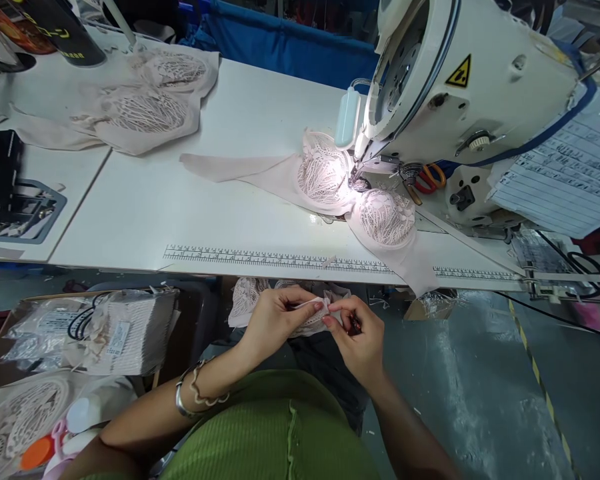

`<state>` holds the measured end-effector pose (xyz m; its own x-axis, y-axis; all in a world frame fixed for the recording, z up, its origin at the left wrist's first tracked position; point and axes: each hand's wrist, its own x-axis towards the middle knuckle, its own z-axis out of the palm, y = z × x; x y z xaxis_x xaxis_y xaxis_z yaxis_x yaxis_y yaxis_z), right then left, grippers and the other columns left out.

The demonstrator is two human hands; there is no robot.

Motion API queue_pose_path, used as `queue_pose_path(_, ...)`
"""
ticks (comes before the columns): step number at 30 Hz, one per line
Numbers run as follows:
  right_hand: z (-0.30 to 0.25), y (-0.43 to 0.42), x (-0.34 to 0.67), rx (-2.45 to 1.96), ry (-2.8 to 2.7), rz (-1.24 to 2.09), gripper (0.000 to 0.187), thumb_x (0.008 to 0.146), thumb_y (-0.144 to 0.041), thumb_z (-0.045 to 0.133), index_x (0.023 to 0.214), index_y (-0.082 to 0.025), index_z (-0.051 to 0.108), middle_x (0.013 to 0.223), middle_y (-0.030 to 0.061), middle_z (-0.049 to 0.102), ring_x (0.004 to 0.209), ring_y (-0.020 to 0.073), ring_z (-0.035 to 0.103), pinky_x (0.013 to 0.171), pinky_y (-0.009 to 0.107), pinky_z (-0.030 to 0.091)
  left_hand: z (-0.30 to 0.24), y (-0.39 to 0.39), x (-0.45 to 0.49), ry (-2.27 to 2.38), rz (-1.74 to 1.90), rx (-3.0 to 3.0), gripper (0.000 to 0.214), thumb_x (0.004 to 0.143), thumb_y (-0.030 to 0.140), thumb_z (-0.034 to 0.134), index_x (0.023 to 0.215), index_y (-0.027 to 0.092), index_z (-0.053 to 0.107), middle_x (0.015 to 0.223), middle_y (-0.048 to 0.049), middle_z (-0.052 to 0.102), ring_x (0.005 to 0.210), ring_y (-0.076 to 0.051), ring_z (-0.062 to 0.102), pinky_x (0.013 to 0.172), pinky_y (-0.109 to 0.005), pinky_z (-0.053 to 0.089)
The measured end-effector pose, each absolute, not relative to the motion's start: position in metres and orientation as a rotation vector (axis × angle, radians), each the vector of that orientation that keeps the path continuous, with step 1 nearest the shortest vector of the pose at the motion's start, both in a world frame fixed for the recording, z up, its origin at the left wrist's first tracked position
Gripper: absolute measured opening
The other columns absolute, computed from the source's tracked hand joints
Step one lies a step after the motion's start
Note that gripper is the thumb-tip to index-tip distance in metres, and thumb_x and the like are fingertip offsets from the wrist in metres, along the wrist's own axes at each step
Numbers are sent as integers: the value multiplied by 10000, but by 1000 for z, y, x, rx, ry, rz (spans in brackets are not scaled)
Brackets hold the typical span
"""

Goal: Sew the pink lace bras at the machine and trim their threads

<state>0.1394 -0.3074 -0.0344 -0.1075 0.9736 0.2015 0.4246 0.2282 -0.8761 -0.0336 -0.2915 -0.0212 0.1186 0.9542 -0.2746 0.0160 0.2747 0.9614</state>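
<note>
My left hand (pixel 280 315) is closed, pinching the edge of a pale pink lace bra (pixel 247 300) over my lap, just below the table edge. Close beside it on the right, my right hand (pixel 357 337) has its thumb and forefinger drawn together at the same edge. Something small and dark shows inside its curled fingers, too hidden to name. Another pale pink lace bra (pixel 380 217) lies on the table, one cup under the lit needle area of the sewing machine (pixel 500 87). Its long wing stretches left.
More lace bra pieces (pixel 150 110) lie at the back left, near a black bottle (pixel 67 33). A printed ruler (pixel 280 257) runs along the table's front edge. Red-and-orange-handled scissors (pixel 430 179) rest behind the needle. A cardboard box (pixel 10 327) of packaged pieces stands lower left.
</note>
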Motion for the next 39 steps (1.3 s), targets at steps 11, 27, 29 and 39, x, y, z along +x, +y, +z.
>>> queue_pose_path(11, -27, -305, 130, -1454, -1447, 1020, 176, 888, -346, 633, 775, -213, 610, 569, -71, 407, 504, 96, 405, 492, 220, 375, -22, -294, -32, 1248, 954, 1077, 184, 769, 341, 734, 765, 173, 810, 706, -45, 736, 662, -166, 636, 605, -236, 481)
queue_pose_path(27, -54, -302, 155, -1298, -1669, 1099, 157, 861, -380, 710, 882, -226, 689, 562, -75, 427, 497, 106, 409, 494, 233, 351, -22, -289, -35, 1154, 966, 808, 171, 714, 307, 799, 701, 141, 764, 689, -35, 719, 627, -107, 577, 570, -173, 441)
queue_pose_path(29, -58, -301, 156, -1285, -1735, 1103, 167, 861, -363, 721, 970, -238, 705, 585, -68, 472, 503, 108, 425, 495, 235, 354, -21, -289, -36, 1150, 964, 783, 177, 713, 309, 804, 711, 136, 768, 695, -40, 722, 637, -110, 584, 580, -177, 448)
queue_pose_path(39, -54, -300, 149, -1122, -1751, 972, 189, 875, -319, 719, 755, -216, 616, 772, -17, 484, 593, 101, 452, 530, 238, 362, -20, -289, -35, 1193, 991, 787, 196, 698, 317, 803, 683, 126, 758, 664, -39, 702, 605, -103, 558, 543, -173, 422)
